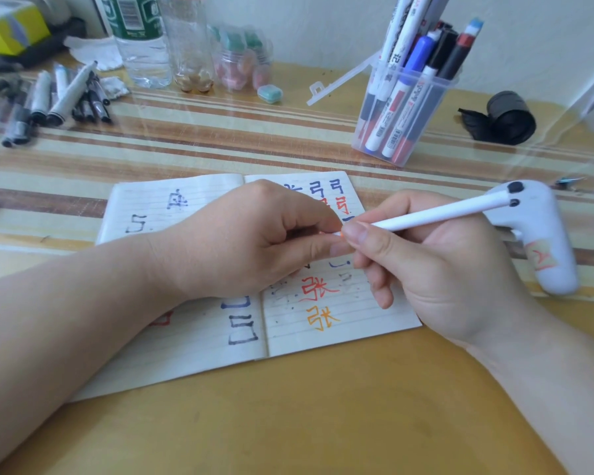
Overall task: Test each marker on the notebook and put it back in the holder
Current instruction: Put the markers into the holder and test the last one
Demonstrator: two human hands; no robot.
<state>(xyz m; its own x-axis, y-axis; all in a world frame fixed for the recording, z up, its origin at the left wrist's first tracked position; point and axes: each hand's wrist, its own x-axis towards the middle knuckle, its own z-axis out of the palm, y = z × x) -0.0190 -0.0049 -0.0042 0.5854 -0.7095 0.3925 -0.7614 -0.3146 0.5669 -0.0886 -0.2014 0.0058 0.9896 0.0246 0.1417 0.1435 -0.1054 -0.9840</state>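
white, likely light and stiff, the marker hangs over the notebook near the table's front edge, right hand gripping its barrel, left hand pinching its orange tip; mid-barrel seems safest.

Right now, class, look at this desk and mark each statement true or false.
1. The right hand holds a white marker. True.
2. The notebook is closed. False: it lies open, with writing on both pages.
3. The holder is empty. False: several markers stand in it.
4. The left hand pinches the white marker at its tip end. True.
5. Loose markers lie on the table's far left. True.
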